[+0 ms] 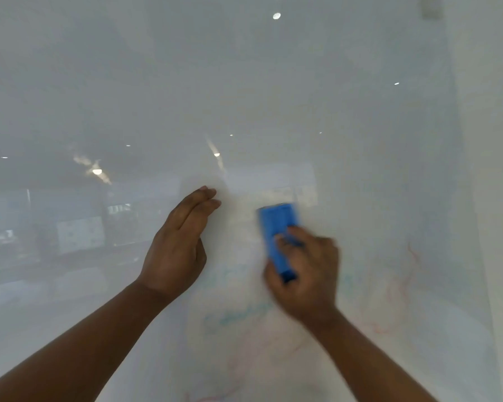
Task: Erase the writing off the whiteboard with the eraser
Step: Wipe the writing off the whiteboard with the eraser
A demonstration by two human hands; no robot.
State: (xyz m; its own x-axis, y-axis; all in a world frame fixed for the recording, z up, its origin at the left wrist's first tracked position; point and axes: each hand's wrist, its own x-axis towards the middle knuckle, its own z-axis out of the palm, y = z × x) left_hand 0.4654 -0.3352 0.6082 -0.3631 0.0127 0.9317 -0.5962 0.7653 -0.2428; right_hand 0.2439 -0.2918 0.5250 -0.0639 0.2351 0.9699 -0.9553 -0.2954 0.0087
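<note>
A glossy whiteboard (pixel 244 97) fills nearly the whole view. My right hand (pixel 308 274) grips a blue eraser (pixel 278 227) and presses it flat on the board; both are motion-blurred. My left hand (pixel 176 242) rests on the board just left of the eraser, fingers straight and held together, holding nothing. Faint smeared blue writing (pixel 238 314) lies below the hands, between my forearms. Faint red scribbles (pixel 401 288) remain at the lower right, and more red traces (pixel 215 397) run along the bottom edge.
The board's right edge (pixel 459 198) meets a pale wall (pixel 494 169). Reflections of ceiling lights (pixel 276 15) and a room show on the board's left half.
</note>
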